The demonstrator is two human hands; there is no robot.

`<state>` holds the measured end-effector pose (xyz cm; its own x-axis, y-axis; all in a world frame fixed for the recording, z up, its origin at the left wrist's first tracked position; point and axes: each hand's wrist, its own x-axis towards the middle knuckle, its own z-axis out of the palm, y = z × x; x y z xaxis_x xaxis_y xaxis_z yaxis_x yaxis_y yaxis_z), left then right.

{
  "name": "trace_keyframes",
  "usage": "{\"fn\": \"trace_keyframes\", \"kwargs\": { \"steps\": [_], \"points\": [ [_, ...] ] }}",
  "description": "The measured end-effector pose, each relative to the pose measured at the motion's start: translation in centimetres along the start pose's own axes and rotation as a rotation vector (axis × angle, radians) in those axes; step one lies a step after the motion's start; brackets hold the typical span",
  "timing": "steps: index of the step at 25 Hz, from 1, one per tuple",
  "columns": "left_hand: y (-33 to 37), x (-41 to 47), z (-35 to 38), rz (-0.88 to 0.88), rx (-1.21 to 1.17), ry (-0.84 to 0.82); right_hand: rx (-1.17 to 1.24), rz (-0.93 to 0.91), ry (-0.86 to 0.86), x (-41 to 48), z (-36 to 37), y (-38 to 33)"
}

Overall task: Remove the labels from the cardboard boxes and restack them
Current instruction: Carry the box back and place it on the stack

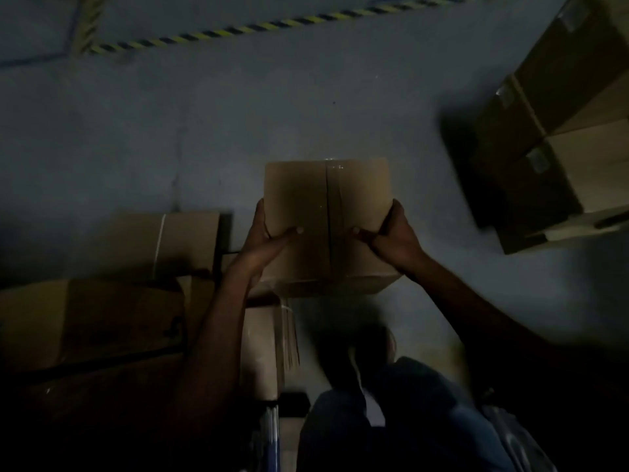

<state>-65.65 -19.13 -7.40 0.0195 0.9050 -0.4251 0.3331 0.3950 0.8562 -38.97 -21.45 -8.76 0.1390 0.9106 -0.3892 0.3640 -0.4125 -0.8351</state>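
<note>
At eight o'clock a jumble of cardboard boxes (92,321) sits in deep shadow. Dead centre is the held box (323,199). The left hand (269,229) clasps its near left edge, thumb laid across the top. The right hand (391,233) grips the opposite edge the same way. Whether anything supports the box from below, I can't tell. At two o'clock stands a stack of boxes (544,131) with pale patches, possibly labels. In light this poor, I'd worry a label gets missed. Gripped only at its near corners, the box might also tip forward and drop.
</note>
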Motion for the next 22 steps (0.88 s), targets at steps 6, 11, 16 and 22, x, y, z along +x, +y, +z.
{"fn": "trace_keyframes", "kwargs": {
  "steps": [6, 11, 16, 22],
  "points": [
    [-4.7, 15.2, -0.7, -0.089, -0.025, 0.015, -0.011, 0.056, -0.048, 15.9, 5.4, 1.7],
    [-10.6, 29.8, -0.8, -0.145, -0.033, 0.045, -0.014, 0.065, -0.065, 30.2, 10.8, 5.9],
    [-19.0, 45.3, -1.5, -0.119, -0.009, 0.03, -0.005, 0.031, -0.055, 43.5, 18.1, 11.8],
    [-28.2, 57.4, -3.3, -0.071, 0.054, 0.064, 0.029, -0.018, -0.046, 54.0, 25.9, 17.4]
  ]
}}
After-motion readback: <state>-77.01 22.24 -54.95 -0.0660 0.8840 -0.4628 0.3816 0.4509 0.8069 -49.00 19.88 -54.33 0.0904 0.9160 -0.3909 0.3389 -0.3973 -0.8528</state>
